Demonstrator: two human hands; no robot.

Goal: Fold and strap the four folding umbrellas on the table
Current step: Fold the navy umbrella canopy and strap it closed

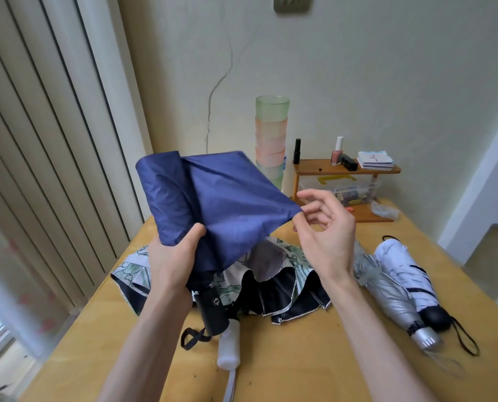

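Observation:
I hold a navy blue folding umbrella (213, 204) upright above the wooden table (314, 358). My left hand (175, 259) grips its gathered canopy near the black handle (213, 314). My right hand (326, 230) pinches the tip of a spread flap at the right. Under it lies a loose umbrella with a green-and-white print and black lining (271, 285), its white handle (228, 346) pointing toward me. At the right lie a silver umbrella (392, 297) and a white one with black trim (407, 265), side by side.
A stack of pastel plastic cups (271, 137) stands at the back by the wall. A small wooden shelf (346, 166) holds nail polish, lipsticks, cards and a clear box. Curtains hang at the left beside the table's edge.

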